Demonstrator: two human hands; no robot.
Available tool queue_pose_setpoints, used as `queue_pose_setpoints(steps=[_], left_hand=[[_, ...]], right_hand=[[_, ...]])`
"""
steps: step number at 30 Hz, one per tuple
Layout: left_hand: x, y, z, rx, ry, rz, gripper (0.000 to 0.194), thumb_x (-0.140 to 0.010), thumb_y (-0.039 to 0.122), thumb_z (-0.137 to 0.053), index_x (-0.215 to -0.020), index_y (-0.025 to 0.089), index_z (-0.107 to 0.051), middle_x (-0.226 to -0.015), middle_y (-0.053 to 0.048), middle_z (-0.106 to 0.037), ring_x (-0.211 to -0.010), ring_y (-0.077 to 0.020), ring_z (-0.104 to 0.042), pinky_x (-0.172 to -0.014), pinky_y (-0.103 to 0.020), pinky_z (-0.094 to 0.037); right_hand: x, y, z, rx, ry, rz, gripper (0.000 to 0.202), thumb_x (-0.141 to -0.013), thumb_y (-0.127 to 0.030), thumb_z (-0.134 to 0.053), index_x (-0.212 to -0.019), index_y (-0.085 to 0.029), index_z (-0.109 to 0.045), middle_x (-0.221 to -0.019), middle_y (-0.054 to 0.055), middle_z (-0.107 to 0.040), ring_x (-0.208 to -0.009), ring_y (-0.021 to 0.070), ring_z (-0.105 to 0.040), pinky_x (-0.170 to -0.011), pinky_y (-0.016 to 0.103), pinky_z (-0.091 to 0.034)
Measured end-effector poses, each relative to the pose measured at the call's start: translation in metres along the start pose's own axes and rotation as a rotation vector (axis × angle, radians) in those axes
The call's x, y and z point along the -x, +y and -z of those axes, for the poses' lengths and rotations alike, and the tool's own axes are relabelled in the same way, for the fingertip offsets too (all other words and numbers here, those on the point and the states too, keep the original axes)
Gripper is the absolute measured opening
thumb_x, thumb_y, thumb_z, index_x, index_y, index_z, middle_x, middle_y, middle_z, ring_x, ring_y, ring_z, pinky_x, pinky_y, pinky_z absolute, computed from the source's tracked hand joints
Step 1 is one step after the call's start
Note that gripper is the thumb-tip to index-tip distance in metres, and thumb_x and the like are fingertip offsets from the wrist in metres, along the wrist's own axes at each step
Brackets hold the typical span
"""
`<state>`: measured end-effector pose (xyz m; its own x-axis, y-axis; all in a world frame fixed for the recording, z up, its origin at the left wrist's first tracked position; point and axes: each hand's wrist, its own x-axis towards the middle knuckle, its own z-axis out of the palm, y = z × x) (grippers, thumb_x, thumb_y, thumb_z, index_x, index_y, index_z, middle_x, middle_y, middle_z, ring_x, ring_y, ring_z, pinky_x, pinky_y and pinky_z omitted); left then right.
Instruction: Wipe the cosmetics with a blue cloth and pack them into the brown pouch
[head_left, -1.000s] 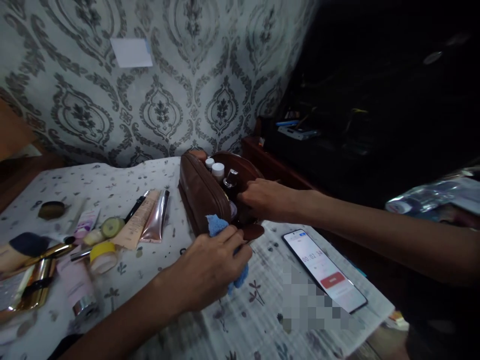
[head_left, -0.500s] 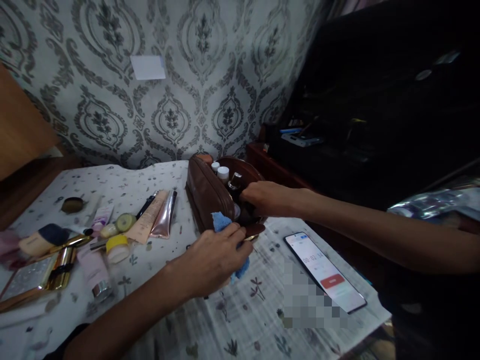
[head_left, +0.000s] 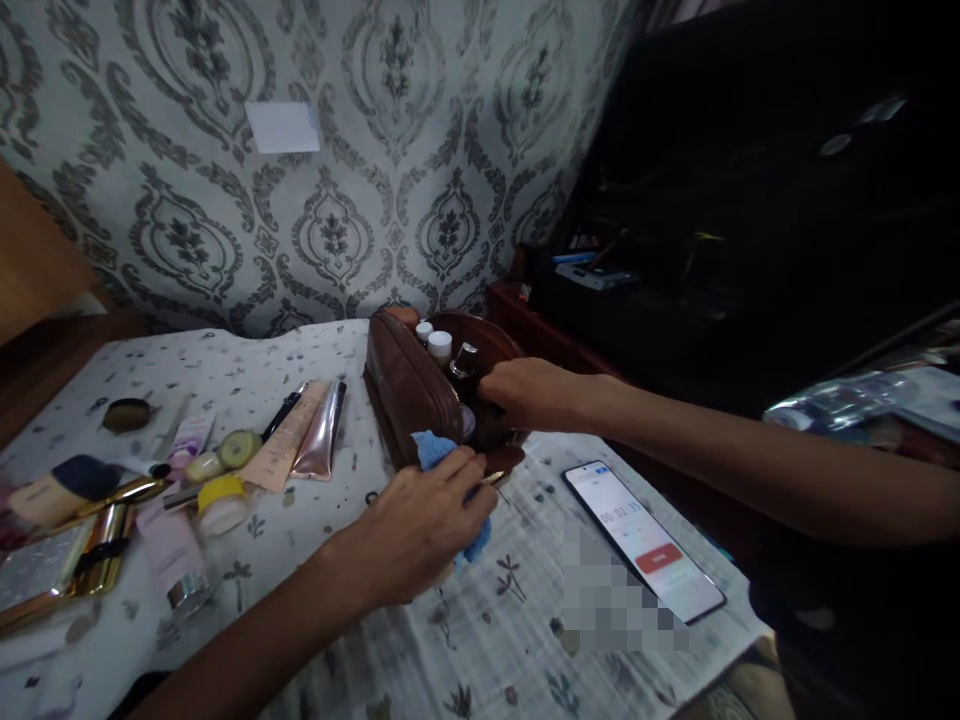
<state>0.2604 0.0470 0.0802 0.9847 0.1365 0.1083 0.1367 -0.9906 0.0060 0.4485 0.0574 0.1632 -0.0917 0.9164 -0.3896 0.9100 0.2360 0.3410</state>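
Note:
A brown zip bag point(head_left: 409, 385) stands open on the cloth-covered table, with white-capped jars point(head_left: 439, 346) and a silver-capped bottle point(head_left: 465, 362) inside. At its near end, my left hand point(head_left: 427, 520) is closed round a crumpled blue cloth point(head_left: 435, 448), which sticks out above and below the fingers. My right hand point(head_left: 525, 395) reaches into the bag's right side beside the bottle. Its fingers are bent down into the dark opening, and what they hold, if anything, is hidden.
Tubes point(head_left: 319, 432), a yellow-lidded jar point(head_left: 223, 503), a brush, a compact and other cosmetics lie at the left of the patterned cloth point(head_left: 300, 560). A lit phone point(head_left: 645, 540) lies at the right. A patterned wall rises behind.
The view has shifted slightly, so most things sit a little further left. Both hands keep nearly the same places at the bag, the left still with the blue cloth.

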Motion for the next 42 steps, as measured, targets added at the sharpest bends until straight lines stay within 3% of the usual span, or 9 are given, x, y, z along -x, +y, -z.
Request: queue_pose_setpoints(steps=[8,16,20,24,25,28,31,38,42], left_hand=[[0.0,0.0,-0.001,-0.004,0.013,0.006,0.038,-0.078,0.004,-0.054,-0.115,0.013,-0.048,-0.142,-0.02,-0.049,-0.137,-0.0307,-0.042,-0.075,-0.036,-0.058],[0.0,0.001,-0.008,-0.031,0.035,0.021,0.043,-0.076,0.0,-0.048,-0.116,0.015,-0.049,-0.143,-0.016,-0.051,-0.139,-0.0284,-0.041,-0.074,-0.034,-0.057],[-0.003,-0.008,0.02,0.031,0.092,0.018,0.046,-0.072,0.001,-0.049,-0.115,0.018,-0.053,-0.133,-0.012,-0.06,-0.12,-0.0256,-0.057,-0.072,-0.032,-0.056],[-0.023,-0.035,0.067,0.038,0.345,0.155,0.036,-0.077,0.003,-0.045,-0.106,0.019,-0.06,-0.112,-0.007,-0.068,-0.102,-0.0213,-0.063,-0.083,-0.033,-0.052],[-0.031,-0.043,0.076,-0.005,0.34,0.186,0.035,-0.077,0.003,-0.045,-0.102,0.019,-0.062,-0.106,-0.006,-0.069,-0.1,-0.0215,-0.063,-0.083,-0.032,-0.051],[-0.061,-0.059,0.092,-0.179,0.01,0.216,0.03,-0.073,0.002,-0.048,-0.089,0.018,-0.067,-0.093,-0.006,-0.071,-0.095,-0.0238,-0.066,-0.077,-0.031,-0.049],[-0.09,-0.067,0.089,-0.266,-0.316,0.2,0.025,-0.076,0.007,-0.05,-0.089,0.015,-0.07,-0.093,-0.011,-0.073,-0.087,-0.0257,-0.069,-0.071,-0.031,-0.049],[-0.123,-0.074,0.063,-0.262,-0.661,0.175,0.036,-0.091,0.03,-0.046,-0.107,0.012,-0.072,-0.11,-0.018,-0.073,-0.1,-0.0292,-0.069,-0.076,-0.032,-0.052],[-0.127,-0.078,0.045,-0.199,-0.732,0.157,0.03,-0.09,0.025,-0.05,-0.108,0.015,-0.073,-0.114,-0.014,-0.073,-0.103,-0.0255,-0.069,-0.083,-0.03,-0.052]], right_hand=[[-0.001,-0.006,-0.002,0.023,0.025,0.008,0.024,-0.084,-0.006,-0.058,-0.101,-0.009,-0.074,-0.103,0.02,-0.073,-0.105,0.0308,-0.069,-0.081,0.034,-0.05],[-0.003,-0.004,-0.002,0.012,-0.022,0.027,0.027,-0.085,-0.008,-0.058,-0.108,-0.008,-0.072,-0.107,0.02,-0.072,-0.109,0.0328,-0.068,-0.082,0.036,-0.052],[-0.003,-0.004,-0.003,-0.008,-0.01,0.014,0.029,-0.086,-0.006,-0.055,-0.11,-0.009,-0.072,-0.109,0.019,-0.072,-0.111,0.0333,-0.067,-0.082,0.036,-0.051],[-0.002,-0.001,-0.006,-0.027,0.011,0.032,0.029,-0.088,-0.006,-0.052,-0.109,-0.009,-0.071,-0.11,0.018,-0.072,-0.112,0.0311,-0.067,-0.083,0.034,-0.05],[-0.002,0.0,-0.006,-0.03,0.009,0.034,0.029,-0.088,-0.006,-0.052,-0.11,-0.009,-0.071,-0.11,0.018,-0.072,-0.111,0.0302,-0.067,-0.082,0.034,-0.05],[-0.001,0.002,-0.006,-0.035,0.022,0.04,0.031,-0.088,-0.006,-0.052,-0.112,-0.009,-0.07,-0.11,0.018,-0.072,-0.11,0.0293,-0.067,-0.083,0.033,-0.05],[0.0,0.002,-0.005,-0.051,0.029,0.04,0.03,-0.089,-0.008,-0.053,-0.115,-0.008,-0.069,-0.113,0.019,-0.071,-0.112,0.0302,-0.067,-0.084,0.034,-0.051],[-0.001,0.004,-0.005,-0.065,0.009,0.017,0.028,-0.089,-0.008,-0.056,-0.113,-0.008,-0.07,-0.113,0.019,-0.072,-0.113,0.0303,-0.066,-0.085,0.035,-0.052],[-0.003,0.006,-0.008,-0.057,0.006,0.041,0.026,-0.089,-0.01,-0.058,-0.111,-0.009,-0.071,-0.111,0.019,-0.072,-0.112,0.0308,-0.067,-0.085,0.036,-0.052]])
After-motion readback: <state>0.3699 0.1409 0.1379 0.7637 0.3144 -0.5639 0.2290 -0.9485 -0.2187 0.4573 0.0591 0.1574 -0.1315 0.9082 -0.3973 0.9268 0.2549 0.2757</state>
